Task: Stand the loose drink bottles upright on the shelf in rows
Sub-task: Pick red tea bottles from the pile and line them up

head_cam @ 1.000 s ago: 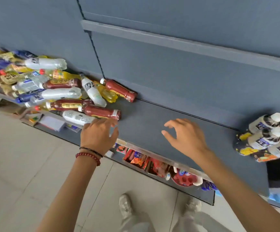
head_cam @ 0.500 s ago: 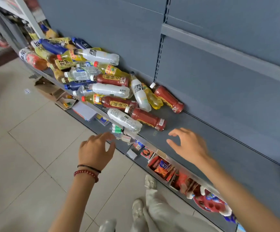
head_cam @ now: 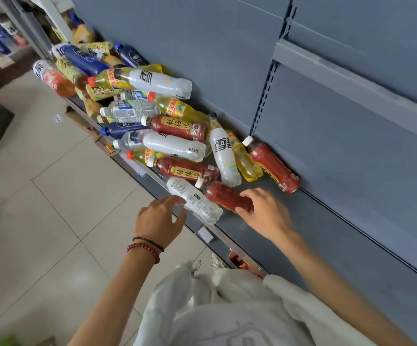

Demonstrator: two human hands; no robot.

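both hands have closed in on the pile since a moment ago. the right hand (head_cam: 265, 211) now rests spread on the red tea bottle (head_cam: 227, 196), not yet clamped; the left hand (head_cam: 160, 218) touches the clear bottle (head_cam: 193, 201) beside it, fingers loose. pickup looks imminent. every bottle lies flat on the shelf (head_cam: 327, 245); the white bottle (head_cam: 225, 156) crowds the red one's neck.

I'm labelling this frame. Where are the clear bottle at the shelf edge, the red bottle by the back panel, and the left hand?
clear bottle (head_cam: 194, 201): head view, label.
red bottle (head_cam: 273, 167): head view, mid-body.
left hand (head_cam: 158, 218): head view, back.
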